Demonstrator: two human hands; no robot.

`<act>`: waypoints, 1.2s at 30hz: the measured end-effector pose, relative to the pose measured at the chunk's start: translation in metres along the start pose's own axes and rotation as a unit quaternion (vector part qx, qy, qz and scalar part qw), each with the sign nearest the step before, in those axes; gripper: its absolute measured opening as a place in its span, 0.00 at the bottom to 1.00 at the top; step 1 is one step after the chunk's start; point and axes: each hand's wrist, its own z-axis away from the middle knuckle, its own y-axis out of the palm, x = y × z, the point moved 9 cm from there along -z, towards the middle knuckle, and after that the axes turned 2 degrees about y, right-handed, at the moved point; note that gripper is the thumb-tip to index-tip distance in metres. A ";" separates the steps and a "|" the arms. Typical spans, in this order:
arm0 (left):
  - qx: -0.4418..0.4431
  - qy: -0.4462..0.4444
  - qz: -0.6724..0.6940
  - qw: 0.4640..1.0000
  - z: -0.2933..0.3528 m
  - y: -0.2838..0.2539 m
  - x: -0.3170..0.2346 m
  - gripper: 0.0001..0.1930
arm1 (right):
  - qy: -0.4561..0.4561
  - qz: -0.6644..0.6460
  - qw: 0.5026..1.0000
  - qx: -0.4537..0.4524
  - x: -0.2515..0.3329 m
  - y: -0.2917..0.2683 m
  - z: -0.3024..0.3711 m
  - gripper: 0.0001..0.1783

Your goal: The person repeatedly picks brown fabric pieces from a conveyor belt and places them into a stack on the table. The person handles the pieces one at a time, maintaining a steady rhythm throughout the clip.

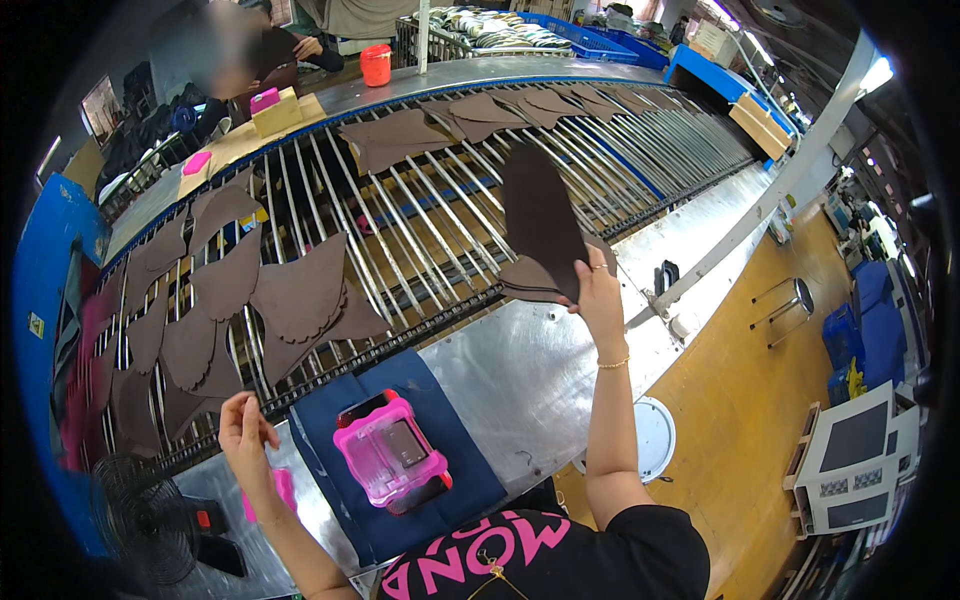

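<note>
Fingers of the right hand are closed in a pinch on the lower edge of a long dark brown panel, which stands up above the near edge of the bar conveyor. Just beneath it, a few brown pieces lie partly covered. The left hand is half open, its fingers loosely bent with nothing visible between them, near the conveyor's edge.

A pink tray with a lobed rim holds a dark rectangular piece; it sits on a navy sheet over the metal table. Across the conveyor, a metal basket is heaped with pale curved pieces, beside a red bucket whose inside is hidden.

Brown cut pieces overlap along the bars. To the right, a round stool stands on the yellowish floor.

Another person, top left, is partly blurred out; a black wire guard at lower left fades into the dark rim.
</note>
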 end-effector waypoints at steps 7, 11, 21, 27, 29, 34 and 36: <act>-0.011 0.184 -0.091 0.979 0.002 0.067 -0.055 0.15 | -0.067 -0.284 0.913 0.284 0.118 0.092 0.075 0.15; 0.058 0.017 -0.057 0.997 0.020 0.041 -0.060 0.10 | -0.110 -0.295 0.883 0.348 0.131 0.124 0.111 0.18; -0.152 0.092 -0.225 0.958 0.082 -0.097 -0.117 0.11 | -0.363 -0.072 0.828 0.421 0.175 0.157 0.174 0.08; -0.066 0.059 -0.205 0.975 0.099 -0.108 -0.093 0.07 | -0.459 -0.080 0.779 0.419 0.185 0.167 0.195 0.11; -0.041 0.027 -0.186 0.981 0.097 -0.094 -0.084 0.08 | -0.458 -0.078 0.798 0.384 0.176 0.158 0.187 0.11; 0.067 -0.022 -0.192 0.979 0.093 -0.046 -0.074 0.09 | -0.415 -0.037 0.830 0.371 0.144 0.137 0.172 0.10; 0.108 -0.014 -0.233 0.966 0.090 -0.019 -0.072 0.07 | -0.352 0.006 0.842 0.409 0.117 0.134 0.163 0.11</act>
